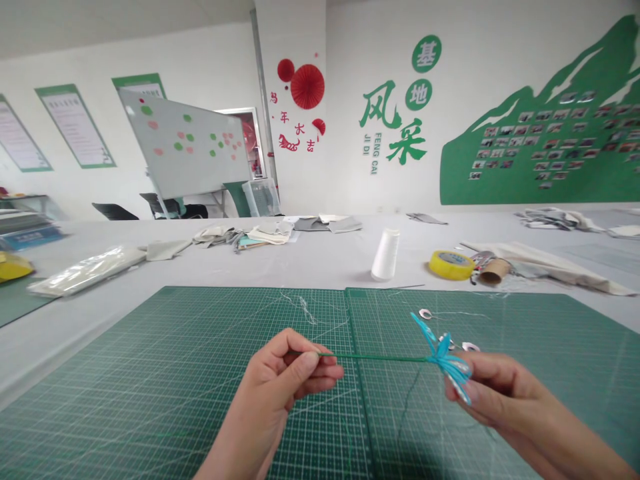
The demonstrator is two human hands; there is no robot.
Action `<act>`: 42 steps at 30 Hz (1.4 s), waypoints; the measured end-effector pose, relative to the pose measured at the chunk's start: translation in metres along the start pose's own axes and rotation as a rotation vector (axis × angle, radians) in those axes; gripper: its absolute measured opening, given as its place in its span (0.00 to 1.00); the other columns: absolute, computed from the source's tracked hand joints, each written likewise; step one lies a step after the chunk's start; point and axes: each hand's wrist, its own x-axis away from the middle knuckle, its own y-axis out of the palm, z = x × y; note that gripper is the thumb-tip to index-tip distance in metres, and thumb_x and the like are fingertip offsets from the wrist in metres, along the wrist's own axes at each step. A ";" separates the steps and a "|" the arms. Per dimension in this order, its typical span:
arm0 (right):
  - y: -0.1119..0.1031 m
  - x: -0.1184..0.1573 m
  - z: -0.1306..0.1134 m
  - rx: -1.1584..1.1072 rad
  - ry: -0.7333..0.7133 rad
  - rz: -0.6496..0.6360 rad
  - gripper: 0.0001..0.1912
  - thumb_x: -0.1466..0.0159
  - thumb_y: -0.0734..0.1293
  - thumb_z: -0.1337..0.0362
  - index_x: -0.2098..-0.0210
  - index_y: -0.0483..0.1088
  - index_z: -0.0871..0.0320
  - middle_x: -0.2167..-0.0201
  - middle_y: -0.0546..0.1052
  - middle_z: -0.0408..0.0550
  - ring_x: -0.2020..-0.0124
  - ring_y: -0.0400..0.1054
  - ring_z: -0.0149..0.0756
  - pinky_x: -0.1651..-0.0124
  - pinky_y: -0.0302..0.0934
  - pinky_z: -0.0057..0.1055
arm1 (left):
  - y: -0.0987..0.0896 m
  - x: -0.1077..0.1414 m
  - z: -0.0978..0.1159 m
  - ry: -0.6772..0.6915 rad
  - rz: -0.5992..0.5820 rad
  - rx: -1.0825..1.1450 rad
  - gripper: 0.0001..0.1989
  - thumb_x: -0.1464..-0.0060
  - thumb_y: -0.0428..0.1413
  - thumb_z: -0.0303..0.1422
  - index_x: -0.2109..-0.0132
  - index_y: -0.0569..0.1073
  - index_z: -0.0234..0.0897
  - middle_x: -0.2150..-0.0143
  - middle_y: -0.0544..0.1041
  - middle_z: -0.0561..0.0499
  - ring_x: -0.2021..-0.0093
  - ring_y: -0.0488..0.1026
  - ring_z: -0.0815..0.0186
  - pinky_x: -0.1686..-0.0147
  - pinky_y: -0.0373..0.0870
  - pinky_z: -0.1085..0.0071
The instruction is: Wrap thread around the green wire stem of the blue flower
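Stretched level between my hands is an artificial flower with blue petals (444, 357) and a thin green stem (380, 358). My left hand (285, 380) pinches the free end of the stem between thumb and forefinger, the other fingers curled behind. On the right, my right hand (500, 393) has its thumb and fingers closed on the blue petals, some of which spread out past the fingertips. Both hands are above a green cutting mat (200, 347) with a white grid. Small white ring-like pieces (425, 313) lie on the mat behind the flower, one trailing a thread.
Behind the mat stand a white thread cone (386, 255), a yellow tape roll (451, 265) and a cardboard tube (495, 271). Loose white thread (306, 310) lies on the mat. Plastic-wrapped material (90, 270) is at left; folded fabric (565, 263) is at right.
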 end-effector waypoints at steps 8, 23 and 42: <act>-0.017 -0.008 0.009 -0.044 0.006 0.014 0.17 0.45 0.72 0.47 0.75 0.76 0.54 0.83 0.56 0.36 0.79 0.40 0.28 0.78 0.39 0.26 | 0.001 0.002 -0.001 -0.006 -0.030 -0.004 0.07 0.49 0.64 0.31 0.70 0.75 0.34 0.66 0.81 0.49 0.67 0.79 0.66 0.64 0.77 0.75; -0.007 0.005 0.002 0.033 -0.011 -0.086 0.16 0.53 0.76 0.45 0.82 0.77 0.50 0.81 0.73 0.41 0.75 0.59 0.32 0.70 0.51 0.29 | 0.000 0.002 -0.001 0.007 0.014 -0.026 0.07 0.49 0.64 0.31 0.70 0.75 0.34 0.65 0.79 0.51 0.66 0.78 0.67 0.62 0.76 0.76; -0.015 -0.011 0.010 -0.137 -0.075 0.158 0.13 0.44 0.73 0.51 0.73 0.77 0.54 0.84 0.60 0.37 0.80 0.46 0.28 0.79 0.44 0.26 | 0.003 0.001 0.000 -0.052 -0.038 -0.031 0.07 0.50 0.65 0.32 0.70 0.75 0.34 0.66 0.80 0.49 0.67 0.79 0.66 0.64 0.75 0.74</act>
